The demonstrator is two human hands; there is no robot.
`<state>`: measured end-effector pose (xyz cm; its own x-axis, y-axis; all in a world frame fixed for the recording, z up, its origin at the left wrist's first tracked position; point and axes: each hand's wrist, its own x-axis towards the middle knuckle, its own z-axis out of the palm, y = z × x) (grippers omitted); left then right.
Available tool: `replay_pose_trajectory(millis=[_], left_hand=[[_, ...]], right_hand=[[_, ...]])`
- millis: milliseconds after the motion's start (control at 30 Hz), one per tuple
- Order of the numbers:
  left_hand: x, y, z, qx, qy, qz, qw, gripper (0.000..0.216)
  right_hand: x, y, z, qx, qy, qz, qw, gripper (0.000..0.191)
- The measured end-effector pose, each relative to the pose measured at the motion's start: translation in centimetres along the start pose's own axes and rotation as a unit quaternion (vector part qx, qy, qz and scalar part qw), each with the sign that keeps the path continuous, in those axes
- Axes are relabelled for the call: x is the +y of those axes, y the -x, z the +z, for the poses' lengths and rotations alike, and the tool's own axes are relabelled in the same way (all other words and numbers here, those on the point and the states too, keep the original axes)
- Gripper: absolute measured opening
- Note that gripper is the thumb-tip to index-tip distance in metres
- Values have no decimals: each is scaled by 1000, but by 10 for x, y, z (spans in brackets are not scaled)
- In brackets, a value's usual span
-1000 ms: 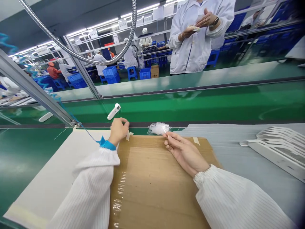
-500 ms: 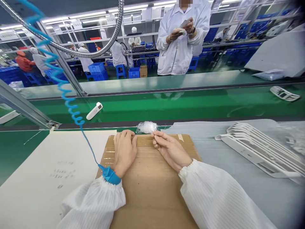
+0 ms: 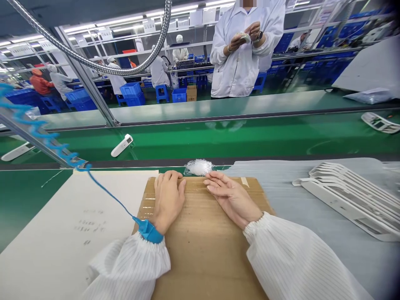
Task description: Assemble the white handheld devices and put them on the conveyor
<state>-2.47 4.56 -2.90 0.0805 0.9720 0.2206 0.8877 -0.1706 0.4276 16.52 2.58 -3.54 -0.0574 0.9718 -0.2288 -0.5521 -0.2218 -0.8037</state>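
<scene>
Workbench cardboard beneath left grip

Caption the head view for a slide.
Left hand on brown cardboard, right hand near crumpled clear plastic, white parts alongside.

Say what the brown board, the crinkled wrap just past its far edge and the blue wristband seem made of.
Brown board: cardboard by its look, mostly matt, with faint ridges.
Wrap: probably thin plastic film, glossy, with bright creases and see-through edges.
Wristband: fairly dull blue; rubber or fabric, the view leaves it open.
</scene>
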Motion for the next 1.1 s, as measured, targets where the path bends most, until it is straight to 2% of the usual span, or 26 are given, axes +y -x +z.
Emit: replay_pose_trajectory(millis=[1100], left_hand=[[-1,1,2,9,25,-1,1000,15]], right_hand=[[3,-2,-2,-4,-1,6,1000,33]])
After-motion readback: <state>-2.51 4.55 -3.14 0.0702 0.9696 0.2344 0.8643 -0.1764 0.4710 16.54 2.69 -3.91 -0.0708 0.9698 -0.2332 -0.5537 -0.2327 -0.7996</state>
